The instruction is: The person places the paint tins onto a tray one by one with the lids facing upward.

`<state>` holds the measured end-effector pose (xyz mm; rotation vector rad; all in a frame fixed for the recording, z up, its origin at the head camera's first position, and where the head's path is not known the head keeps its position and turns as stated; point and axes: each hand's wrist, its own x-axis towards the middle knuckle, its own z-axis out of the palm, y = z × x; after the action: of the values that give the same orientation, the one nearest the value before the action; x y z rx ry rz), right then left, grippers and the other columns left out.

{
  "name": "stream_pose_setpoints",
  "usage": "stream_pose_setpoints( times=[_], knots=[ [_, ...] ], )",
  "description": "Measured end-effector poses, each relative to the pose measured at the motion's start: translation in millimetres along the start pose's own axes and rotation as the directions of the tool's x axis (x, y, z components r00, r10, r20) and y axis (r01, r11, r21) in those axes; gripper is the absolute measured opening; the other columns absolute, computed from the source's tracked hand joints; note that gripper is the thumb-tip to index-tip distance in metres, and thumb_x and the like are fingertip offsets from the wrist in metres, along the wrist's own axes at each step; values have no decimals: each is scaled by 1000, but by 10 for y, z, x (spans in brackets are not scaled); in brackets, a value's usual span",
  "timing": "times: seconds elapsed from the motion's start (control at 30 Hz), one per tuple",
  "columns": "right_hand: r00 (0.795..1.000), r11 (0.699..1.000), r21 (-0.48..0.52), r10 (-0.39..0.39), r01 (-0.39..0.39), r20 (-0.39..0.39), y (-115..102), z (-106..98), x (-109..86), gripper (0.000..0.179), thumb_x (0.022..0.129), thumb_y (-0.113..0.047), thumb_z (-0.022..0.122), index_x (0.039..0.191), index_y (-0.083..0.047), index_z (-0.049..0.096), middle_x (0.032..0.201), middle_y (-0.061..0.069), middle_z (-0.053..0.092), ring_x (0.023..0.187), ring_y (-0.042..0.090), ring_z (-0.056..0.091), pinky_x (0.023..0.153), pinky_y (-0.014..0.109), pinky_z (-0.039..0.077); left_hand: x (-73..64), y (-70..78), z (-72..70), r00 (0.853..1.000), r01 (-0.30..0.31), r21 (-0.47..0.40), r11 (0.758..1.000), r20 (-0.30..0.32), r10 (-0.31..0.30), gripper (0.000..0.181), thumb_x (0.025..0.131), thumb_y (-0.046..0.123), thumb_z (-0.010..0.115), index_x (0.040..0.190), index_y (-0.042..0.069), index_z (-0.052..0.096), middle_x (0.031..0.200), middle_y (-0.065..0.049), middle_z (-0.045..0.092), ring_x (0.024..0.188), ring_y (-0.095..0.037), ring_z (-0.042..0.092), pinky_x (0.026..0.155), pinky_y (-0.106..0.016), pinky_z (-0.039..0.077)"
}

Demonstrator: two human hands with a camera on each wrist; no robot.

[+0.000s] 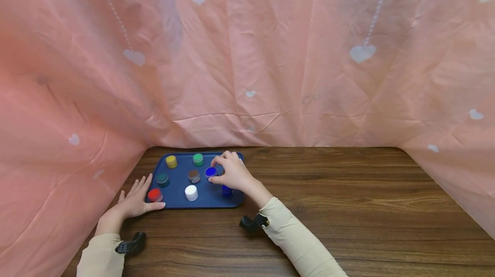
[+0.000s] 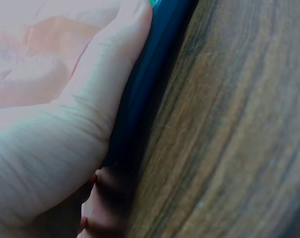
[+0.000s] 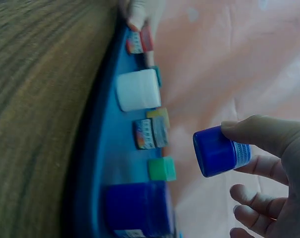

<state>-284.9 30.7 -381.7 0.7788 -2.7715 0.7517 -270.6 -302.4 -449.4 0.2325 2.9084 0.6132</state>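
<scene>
In the head view, my right hand (image 1: pixel 234 174) is over the right part of a blue tray (image 1: pixel 175 204). It pinches a small blue paint jar (image 3: pixel 216 151) between thumb and fingers, and the right wrist view shows this jar raised off the tray. Partly under that hand stands another dark blue jar (image 1: pixel 227 191). My left hand (image 1: pixel 134 198) lies at the tray's front left corner, fingers stretched along the left side and thumb along the front edge. Close to that thumb stands a red jar (image 1: pixel 155 195). A white jar (image 1: pixel 191 193) is near the front edge.
On the tray also stand a yellow jar (image 1: pixel 171 162), a green jar (image 1: pixel 198 159), a teal jar (image 1: pixel 163 180) and a brown-topped jar (image 1: pixel 194 176). The tray lies on a wooden table (image 1: pixel 348 208). Pink curtain (image 1: pixel 270 75) with hearts encloses the back and sides.
</scene>
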Motion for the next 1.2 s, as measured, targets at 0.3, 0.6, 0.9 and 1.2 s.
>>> stream_pose_setpoints(
  times=[0.3, 0.6, 0.9, 1.2],
  knots=[
    [997, 995, -97, -6, 13, 75, -65, 125, -14, 34, 80, -41, 79, 108, -25, 70, 116, 4, 59, 113, 23, 47, 94, 40, 42, -18, -13, 0, 1000, -1, -7, 1000, -6, 1, 123, 76, 66, 69, 154, -4, 4, 155, -39, 5, 142, -58, 1, 102, -81, -4],
    [993, 977, -206, -25, 48, 113, -72, 233, -36, 32, 78, -44, 80, 105, -30, 72, 113, 0, 57, 106, 18, 45, 84, 30, 40, -28, -11, -6, 1000, 4, -5, 1000, 4, -4, 123, 77, 66, 68, 154, -4, 3, 155, -39, 4, 142, -59, 1, 102, -81, -5],
    [992, 971, -231, -31, 59, 121, -82, 267, -62, 32, 76, -42, 82, 104, -29, 73, 112, 0, 57, 103, 18, 44, 83, 31, 39, -36, 21, -25, 1000, -3, -13, 1000, 0, 3, 123, 77, 65, 69, 154, -5, 4, 155, -39, 5, 142, -59, 1, 102, -81, -5],
    [989, 965, -260, 3, 35, 146, -95, 272, -62, 30, 79, -42, 80, 105, -30, 72, 115, -1, 57, 107, 18, 44, 84, 30, 39, -38, -22, -16, 1000, -9, -6, 1000, -9, 9, 122, 77, 64, 69, 154, -4, 4, 155, -39, 6, 142, -58, 2, 102, -81, -4]
  ],
)
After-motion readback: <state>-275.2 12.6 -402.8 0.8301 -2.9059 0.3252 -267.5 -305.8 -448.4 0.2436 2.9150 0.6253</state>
